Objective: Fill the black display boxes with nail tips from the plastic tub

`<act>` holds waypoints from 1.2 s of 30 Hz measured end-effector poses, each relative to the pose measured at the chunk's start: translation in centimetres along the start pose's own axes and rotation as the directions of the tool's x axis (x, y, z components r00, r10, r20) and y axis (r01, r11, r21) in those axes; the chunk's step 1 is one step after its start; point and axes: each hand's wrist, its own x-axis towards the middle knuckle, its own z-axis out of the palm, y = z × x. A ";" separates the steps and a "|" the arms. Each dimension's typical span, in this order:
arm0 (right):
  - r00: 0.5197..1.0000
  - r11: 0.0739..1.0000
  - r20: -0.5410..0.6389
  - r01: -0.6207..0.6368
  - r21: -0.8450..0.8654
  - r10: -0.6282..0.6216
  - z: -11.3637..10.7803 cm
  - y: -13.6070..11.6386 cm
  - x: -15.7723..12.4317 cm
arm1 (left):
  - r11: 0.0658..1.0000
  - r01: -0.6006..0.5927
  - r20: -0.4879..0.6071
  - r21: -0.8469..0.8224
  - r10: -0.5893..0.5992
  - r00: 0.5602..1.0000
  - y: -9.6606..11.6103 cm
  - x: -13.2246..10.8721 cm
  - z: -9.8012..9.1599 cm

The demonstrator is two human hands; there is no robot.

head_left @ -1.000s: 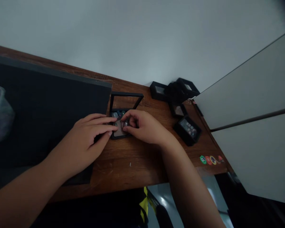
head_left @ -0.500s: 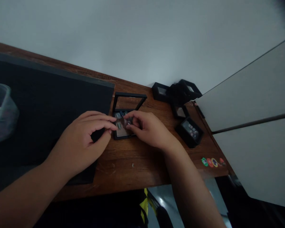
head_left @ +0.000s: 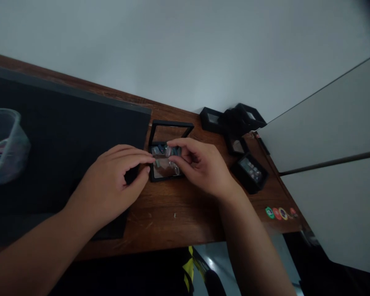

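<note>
A small black display case (head_left: 170,125) lies open on the brown wooden table (head_left: 179,209), its lid raised toward the wall. Several small pale stones (head_left: 173,166) rest on its clear inner film. My left hand (head_left: 111,185) has its fingertips on the case's left edge, with the fingers curled together. My right hand (head_left: 200,166) hovers over the case and pinches a small pale stone (head_left: 167,151) between thumb and forefinger near the case's far row.
A large black mat (head_left: 64,131) covers the table's left part, with a clear plastic tub (head_left: 4,144) on it at far left. More black display cases (head_left: 234,119) cluster by the wall; a filled one (head_left: 249,170) lies right of my hand. Coloured stickers (head_left: 279,213) mark the table's corner.
My right hand has lifted its pinch from the middle of the case toward its far row. My left fingers have curled slightly. The view shifted a little.
</note>
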 end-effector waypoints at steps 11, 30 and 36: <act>0.996 0.998 0.054 -0.070 0.003 0.070 -0.1 0.1 0.0 | 0.978 -0.187 0.028 0.092 0.185 0.982 0.0 -0.2 0.6; 0.990 0.990 -0.063 0.131 0.052 -0.127 0.4 -1.7 -0.6 | 0.951 0.049 -0.018 -0.307 -0.058 0.998 1.8 -0.3 0.2; 0.989 0.990 -0.083 0.128 0.054 -0.123 0.1 -1.8 -0.5 | 0.955 0.045 -0.045 -0.292 -0.061 0.997 1.7 -0.3 0.0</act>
